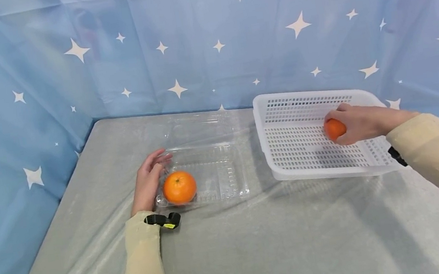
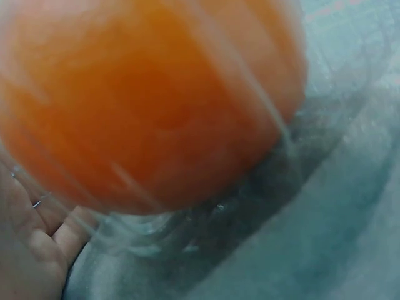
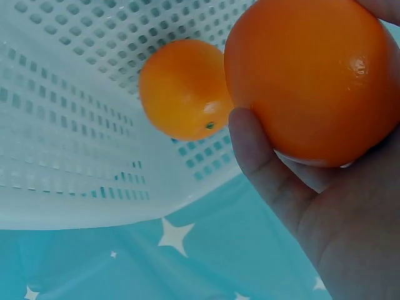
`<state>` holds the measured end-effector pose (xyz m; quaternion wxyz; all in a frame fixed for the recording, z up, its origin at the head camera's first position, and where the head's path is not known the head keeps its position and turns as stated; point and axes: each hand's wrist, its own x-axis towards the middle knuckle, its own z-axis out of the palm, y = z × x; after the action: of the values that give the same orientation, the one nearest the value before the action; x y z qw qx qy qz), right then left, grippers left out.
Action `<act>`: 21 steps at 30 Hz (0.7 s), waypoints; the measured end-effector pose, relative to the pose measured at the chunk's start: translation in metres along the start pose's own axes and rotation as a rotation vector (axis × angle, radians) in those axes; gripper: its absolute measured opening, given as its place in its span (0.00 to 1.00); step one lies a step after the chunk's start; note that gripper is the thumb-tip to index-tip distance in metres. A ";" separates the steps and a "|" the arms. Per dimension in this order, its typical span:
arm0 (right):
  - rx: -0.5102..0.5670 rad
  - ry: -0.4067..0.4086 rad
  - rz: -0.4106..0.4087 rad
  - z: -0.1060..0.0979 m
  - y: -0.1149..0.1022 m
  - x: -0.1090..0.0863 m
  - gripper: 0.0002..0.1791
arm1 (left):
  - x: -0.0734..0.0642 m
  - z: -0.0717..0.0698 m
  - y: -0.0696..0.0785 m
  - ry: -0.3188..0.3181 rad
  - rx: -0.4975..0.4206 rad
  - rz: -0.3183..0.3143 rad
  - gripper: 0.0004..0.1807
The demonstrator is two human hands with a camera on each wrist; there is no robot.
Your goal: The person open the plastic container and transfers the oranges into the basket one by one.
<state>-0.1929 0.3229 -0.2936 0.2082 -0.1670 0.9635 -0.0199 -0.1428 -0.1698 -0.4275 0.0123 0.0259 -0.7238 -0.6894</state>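
In the head view the left hand (image 1: 147, 182), fingers loosely extended, rests against the box (image 1: 227, 192), perhaps steadying it around the first orange (image 1: 179, 187), which crowds the left wrist view, while the right wrist view shows the right hand (image 3: 337, 231) curled round a second orange (image 3: 312, 81), near a third orange (image 3: 181, 90) in the basket (image 3: 81, 212).

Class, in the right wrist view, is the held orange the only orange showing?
No: another orange lies in the white basket beyond the held orange.

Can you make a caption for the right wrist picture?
A right hand grips an orange; a second orange sits in the white basket.
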 end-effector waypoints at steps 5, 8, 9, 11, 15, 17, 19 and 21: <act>0.064 -0.053 0.009 0.007 0.008 0.007 0.29 | 0.005 -0.001 -0.014 0.007 -0.001 0.000 0.20; 0.071 -0.071 -0.008 0.011 0.014 0.010 0.31 | 0.009 0.000 -0.020 0.010 0.002 0.023 0.20; 0.071 -0.082 -0.009 0.012 0.016 0.010 0.32 | 0.010 0.001 -0.021 0.009 -0.001 0.032 0.20; 0.082 -0.120 -0.004 0.013 0.019 0.009 0.34 | 0.013 0.003 -0.022 0.004 0.002 0.045 0.21; 0.126 -0.205 0.044 0.015 0.022 0.010 0.39 | 0.014 0.003 -0.022 0.003 0.008 0.050 0.22; 0.139 -0.230 0.066 0.016 0.022 0.013 0.42 | 0.014 0.001 -0.022 0.012 0.006 0.056 0.21; 0.141 -0.242 0.084 0.016 0.021 0.016 0.43 | 0.013 -0.002 -0.022 0.018 0.003 0.062 0.21; 0.133 -0.243 0.096 0.017 0.020 0.020 0.42 | 0.013 -0.004 -0.022 0.021 0.001 0.066 0.22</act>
<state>-0.2094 0.3359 -0.3189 0.3349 -0.1078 0.9346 -0.0534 -0.1550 -0.1758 -0.4498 0.0426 0.0092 -0.7246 -0.6878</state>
